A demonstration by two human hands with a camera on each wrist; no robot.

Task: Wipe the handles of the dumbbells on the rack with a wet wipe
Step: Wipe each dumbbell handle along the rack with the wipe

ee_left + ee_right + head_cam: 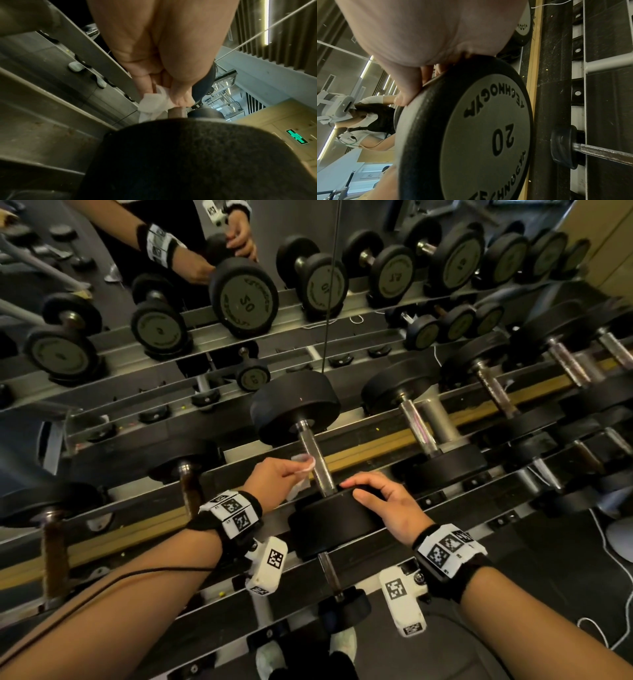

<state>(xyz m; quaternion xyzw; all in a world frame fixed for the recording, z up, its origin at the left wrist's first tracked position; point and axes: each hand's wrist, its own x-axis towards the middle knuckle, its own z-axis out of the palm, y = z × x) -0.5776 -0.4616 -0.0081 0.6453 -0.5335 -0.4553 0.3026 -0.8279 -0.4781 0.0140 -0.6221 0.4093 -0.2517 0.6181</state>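
A: We are standing at a steel rack [346, 419] against a mirror wall [301, 220]; black dumbbells are sitting in rows, reflected above.

B: Our left hand [274, 477] is pinching a crumpled wet wipe [303, 465], just beside the knurled handle [317, 462] of the dumbbell marked 20 [471, 135].

A: Our right hand [387, 501] is resting on that dumbbell's near head, fingers lightly curved over its rim, gripping nothing.

B: We are noting wood trim [376, 440] under the rails, dark floor [548, 559], a white cable [609, 570] trailing there, and a green exit sign [296, 136].
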